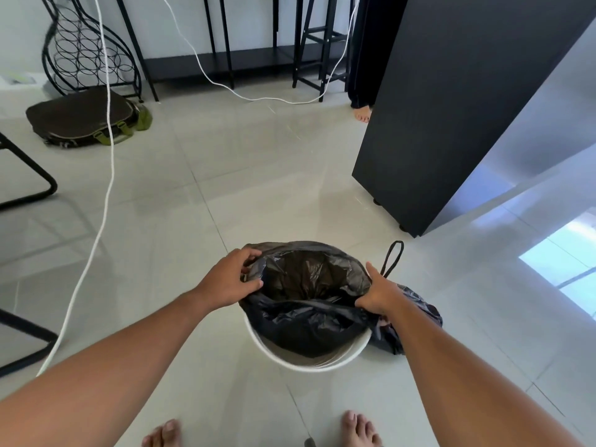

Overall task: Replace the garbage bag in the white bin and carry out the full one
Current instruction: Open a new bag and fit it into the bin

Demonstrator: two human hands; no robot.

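The white bin [309,362] stands on the tiled floor just ahead of my feet. A black garbage bag [306,285] sits in it, its mouth spread open over the far rim while the near rim shows bare white. My left hand [230,280] pinches the bag's edge at the left rim. My right hand [380,295] grips the bag's edge at the right rim. A second black bag [416,321], crumpled with a drawstring loop [392,258] sticking up, lies on the floor right of the bin, partly behind my right forearm.
A tall black cabinet [451,108] stands right ahead, with another person's bare foot [362,113] beside it. A white cable [103,201] trails across the floor at left. A dark flat bag [82,119], a wire rack [87,50] and black chair legs [29,185] are at left.
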